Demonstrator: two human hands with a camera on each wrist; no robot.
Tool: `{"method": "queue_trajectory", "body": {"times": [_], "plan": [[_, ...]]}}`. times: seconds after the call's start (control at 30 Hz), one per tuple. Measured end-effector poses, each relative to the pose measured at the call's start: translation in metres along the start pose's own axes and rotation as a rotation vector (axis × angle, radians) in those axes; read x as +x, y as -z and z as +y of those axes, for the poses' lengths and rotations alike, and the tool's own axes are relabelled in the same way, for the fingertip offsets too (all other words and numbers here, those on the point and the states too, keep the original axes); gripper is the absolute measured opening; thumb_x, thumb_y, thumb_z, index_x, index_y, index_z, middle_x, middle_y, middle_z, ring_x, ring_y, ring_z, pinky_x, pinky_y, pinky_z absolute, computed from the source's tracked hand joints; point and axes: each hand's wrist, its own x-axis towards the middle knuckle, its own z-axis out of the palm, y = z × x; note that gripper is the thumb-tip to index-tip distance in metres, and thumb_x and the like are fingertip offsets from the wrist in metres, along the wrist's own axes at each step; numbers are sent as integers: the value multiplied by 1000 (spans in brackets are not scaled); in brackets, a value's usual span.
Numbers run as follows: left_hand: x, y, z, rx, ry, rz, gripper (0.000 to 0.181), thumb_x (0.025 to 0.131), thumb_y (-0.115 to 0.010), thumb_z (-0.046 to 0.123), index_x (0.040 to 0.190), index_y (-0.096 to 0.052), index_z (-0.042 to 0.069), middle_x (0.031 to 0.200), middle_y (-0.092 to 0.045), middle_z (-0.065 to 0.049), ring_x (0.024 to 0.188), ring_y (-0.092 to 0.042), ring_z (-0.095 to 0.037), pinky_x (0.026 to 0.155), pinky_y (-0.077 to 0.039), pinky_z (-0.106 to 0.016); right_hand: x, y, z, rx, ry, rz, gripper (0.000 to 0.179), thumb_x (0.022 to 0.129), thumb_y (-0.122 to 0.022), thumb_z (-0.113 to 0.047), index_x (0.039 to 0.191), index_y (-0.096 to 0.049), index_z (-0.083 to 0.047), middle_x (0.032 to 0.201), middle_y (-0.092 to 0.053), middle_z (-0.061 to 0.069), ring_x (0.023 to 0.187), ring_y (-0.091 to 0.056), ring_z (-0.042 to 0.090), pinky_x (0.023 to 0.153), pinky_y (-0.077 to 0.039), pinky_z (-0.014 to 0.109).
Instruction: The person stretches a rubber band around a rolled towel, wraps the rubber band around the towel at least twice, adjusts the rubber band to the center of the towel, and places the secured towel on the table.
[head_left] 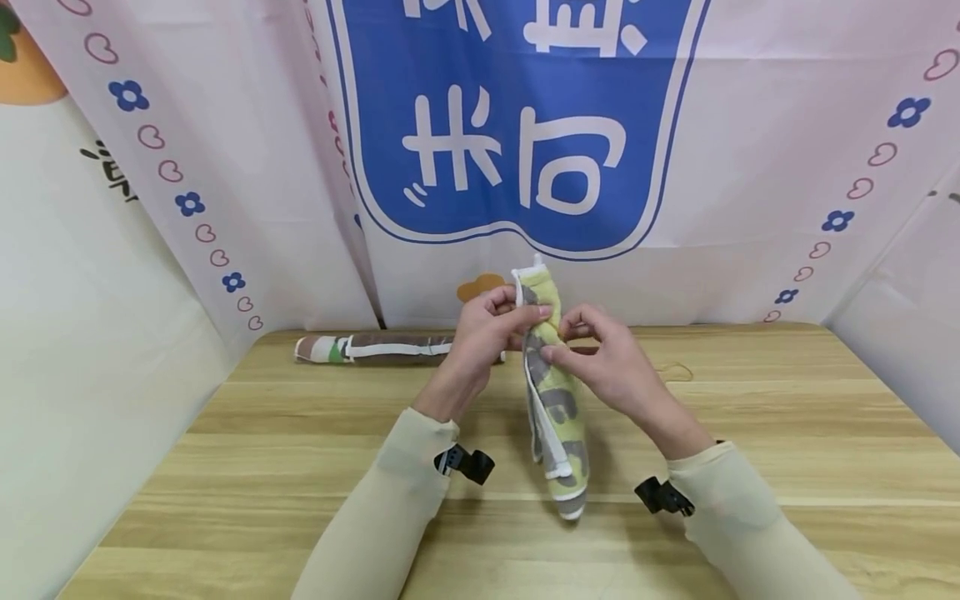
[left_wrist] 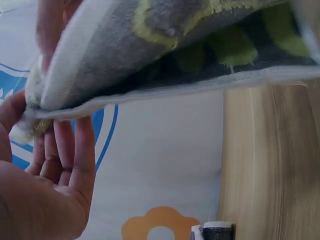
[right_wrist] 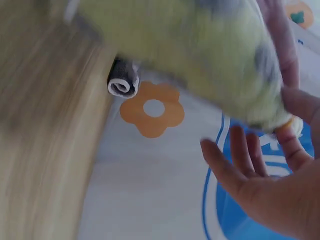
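Observation:
A rolled yellow-green and grey towel (head_left: 553,392) with white trim is held up over the wooden table (head_left: 225,467), its lower end hanging near the tabletop. My left hand (head_left: 491,329) pinches the roll near its top from the left. My right hand (head_left: 592,350) pinches it from the right, a little lower. In the left wrist view the towel (left_wrist: 170,55) fills the top, with my left fingers (left_wrist: 60,155) below it. The right wrist view shows the towel (right_wrist: 200,55) blurred above my right fingers (right_wrist: 240,165).
A second rolled towel (head_left: 375,348), brown, green and white, lies along the table's far edge at left; its end (right_wrist: 122,82) shows in the right wrist view. A printed pink and blue backdrop (head_left: 517,125) hangs behind. A thin loop (head_left: 675,371) lies at right.

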Motion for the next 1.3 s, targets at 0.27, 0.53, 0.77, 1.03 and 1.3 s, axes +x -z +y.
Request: {"method": "queue_trajectory", "body": {"times": [0.27, 0.53, 0.77, 1.03, 1.3], "plan": [[-3, -6, 1, 13, -2, 105, 25, 89, -84, 17, 99, -63, 8, 83, -63, -2, 66, -57, -12, 58, -57, -28, -3, -13, -3, -323, 357, 129, 28, 86, -66, 21, 91, -67, -6, 114, -56, 17, 105, -60, 34, 86, -59, 48], [-6, -10, 4, 101, -51, 127, 31, 88, -87, 21, 98, -61, 8, 85, -63, -3, 69, -57, -13, 55, -51, -26, -5, -9, -7, -331, 240, 118, 6, 93, -68, 0, 94, -67, -5, 103, -62, 10, 96, -63, 29, 83, -55, 48], [-3, -4, 4, 44, -29, 20, 35, 92, -84, 24, 113, -64, 4, 99, -66, -7, 83, -65, -17, 67, -59, -28, -6, -8, -11, -353, 9, 12, 42, 94, -85, -32, 107, -54, -6, 92, -59, 10, 79, -57, 25, 62, -50, 36], [2, 12, -1, -202, 2, -288, 50, 101, -64, 9, 147, -52, -4, 119, -67, -13, 96, -71, -19, 79, -61, -30, -4, 3, -8, -19, 3, -30, 30, 98, -80, -14, 107, -54, -3, 108, -63, 15, 97, -66, 30, 74, -59, 36], [3, 9, -4, -26, -55, -156, 31, 96, -79, 14, 123, -71, 0, 100, -77, -11, 73, -71, -16, 64, -60, -28, -2, -1, -3, -89, 121, 1, 21, 95, -74, 8, 98, -56, -4, 109, -52, 14, 109, -57, 32, 92, -60, 52]]}}
